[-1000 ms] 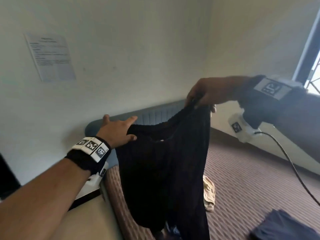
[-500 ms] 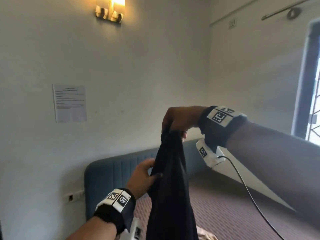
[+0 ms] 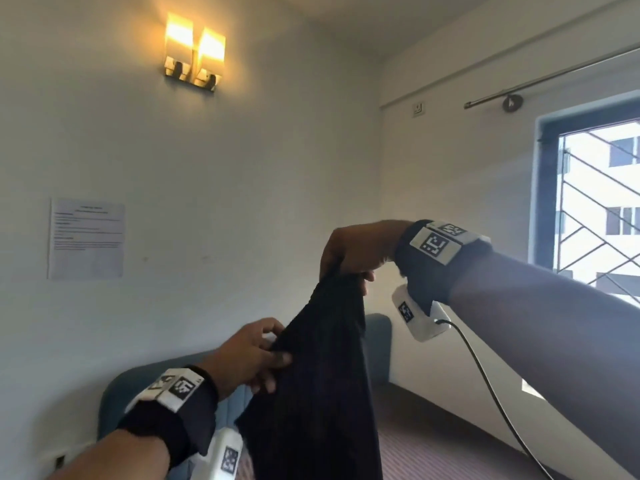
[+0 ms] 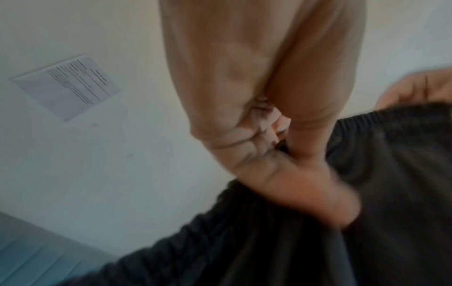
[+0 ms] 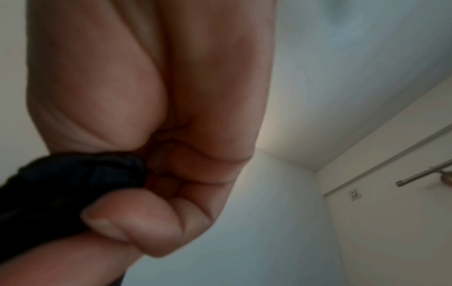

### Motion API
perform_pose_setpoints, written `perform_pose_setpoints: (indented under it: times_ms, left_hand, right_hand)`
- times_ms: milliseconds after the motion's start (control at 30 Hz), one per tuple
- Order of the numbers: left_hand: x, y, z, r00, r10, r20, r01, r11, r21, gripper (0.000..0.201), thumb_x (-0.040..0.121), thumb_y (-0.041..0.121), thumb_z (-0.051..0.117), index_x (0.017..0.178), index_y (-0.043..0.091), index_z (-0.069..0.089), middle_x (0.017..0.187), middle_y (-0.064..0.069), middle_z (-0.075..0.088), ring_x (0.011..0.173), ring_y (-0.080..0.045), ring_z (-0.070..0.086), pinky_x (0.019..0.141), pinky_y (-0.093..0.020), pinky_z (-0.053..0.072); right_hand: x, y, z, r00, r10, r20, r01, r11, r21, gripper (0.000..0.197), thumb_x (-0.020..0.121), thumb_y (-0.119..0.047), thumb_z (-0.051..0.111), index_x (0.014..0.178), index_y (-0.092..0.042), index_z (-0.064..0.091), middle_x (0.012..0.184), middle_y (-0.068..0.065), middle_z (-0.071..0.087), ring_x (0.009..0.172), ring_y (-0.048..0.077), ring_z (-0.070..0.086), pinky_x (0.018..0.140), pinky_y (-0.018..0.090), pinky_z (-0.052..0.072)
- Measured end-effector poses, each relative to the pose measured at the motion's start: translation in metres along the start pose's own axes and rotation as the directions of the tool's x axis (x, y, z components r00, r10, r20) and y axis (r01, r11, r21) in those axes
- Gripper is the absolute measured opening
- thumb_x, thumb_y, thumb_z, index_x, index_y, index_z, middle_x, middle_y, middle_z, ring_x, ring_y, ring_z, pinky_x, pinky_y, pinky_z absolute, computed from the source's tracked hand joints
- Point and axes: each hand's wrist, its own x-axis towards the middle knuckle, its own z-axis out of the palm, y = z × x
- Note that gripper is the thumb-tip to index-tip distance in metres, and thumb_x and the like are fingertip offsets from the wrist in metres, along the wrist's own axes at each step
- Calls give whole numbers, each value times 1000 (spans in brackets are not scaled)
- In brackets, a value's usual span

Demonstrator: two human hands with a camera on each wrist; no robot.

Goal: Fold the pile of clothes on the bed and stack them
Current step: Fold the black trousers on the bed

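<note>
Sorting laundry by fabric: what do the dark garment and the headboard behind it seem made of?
Dark garment: probably a soft matte knit; fine ribbing shows at its edge in the left wrist view, and it hangs limp. Headboard: apparently blue-grey upholstery with vertical channels; fabric or leatherette, unclear.

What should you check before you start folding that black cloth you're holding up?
1. Right hand grips the top of the black ribbed garment: ok.
2. Left hand pinches its side edge lower down: ok.
3. Garment spread flat between the hands: not ok, it hangs bunched.
4. Which edge is held, waist or hem: cannot tell.
5. Free spot on the brown striped bedcover: cannot tell, mostly out of view.
</note>
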Motion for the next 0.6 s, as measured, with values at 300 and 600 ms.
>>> perform_pose_setpoints:
  times_ms: [300,600]
  left_hand:
    - [4,110,-46,971,238,10,-227,913,339,62,54,74,79,74,16,74,70,-2,69,69,-13,63,65,-25,49]
    - [-40,200,-69,979,8,205,-173,569,804,38,67,17,90,76,16,53,61,13,51,59,-4,46,55,-18,34]
  right_hand:
    - [-27,32,3,996,62,-57,-63,998,-9,26,88,3,52,89,-21,63,72,-6,62,53,3,59,52,20,51]
    - [3,-10,31,972,-234,-8,213,870,444,98,83,15,57,150,-48,21,116,2,56,64,12,67,55,24,56]
